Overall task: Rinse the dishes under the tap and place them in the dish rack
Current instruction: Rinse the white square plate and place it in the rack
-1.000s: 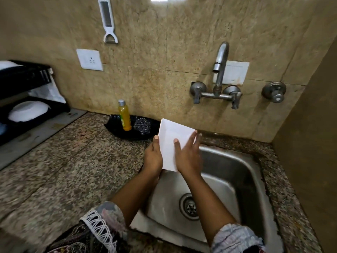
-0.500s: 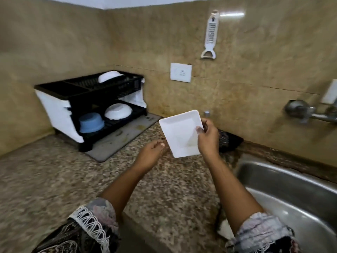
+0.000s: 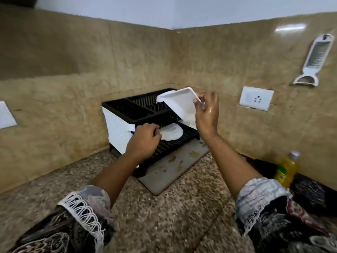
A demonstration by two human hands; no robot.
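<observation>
- The right hand (image 3: 207,114) is raised over the rack, fingers closed round one edge of a white square plastic plate (image 3: 179,105); the plate is tilted, its hollow side towards the camera, above the upper tier
- The left hand (image 3: 145,141) reaches low into the lower tier, fingers curled on the rim of a white round bowl (image 3: 172,134) lying there; how firmly it grips I cannot tell
- Both forearms are bare; dark patterned sleeves with white fringe (image 3: 82,212) sit at the elbows
- The black two-tier plastic dish rack with white side panels (image 3: 120,128) stands in the corner on a grey drip mat (image 3: 169,172); the mat lies on the speckled granite desk (image 3: 173,216)
- Tan stone tiles cover both walls; a white wall socket (image 3: 256,98) is to the right of the rack, and a white hanging grater (image 3: 313,60) is higher, further right
- A yellow bottle with a silver cap (image 3: 287,168) stands at the right edge, well apart from the rack
</observation>
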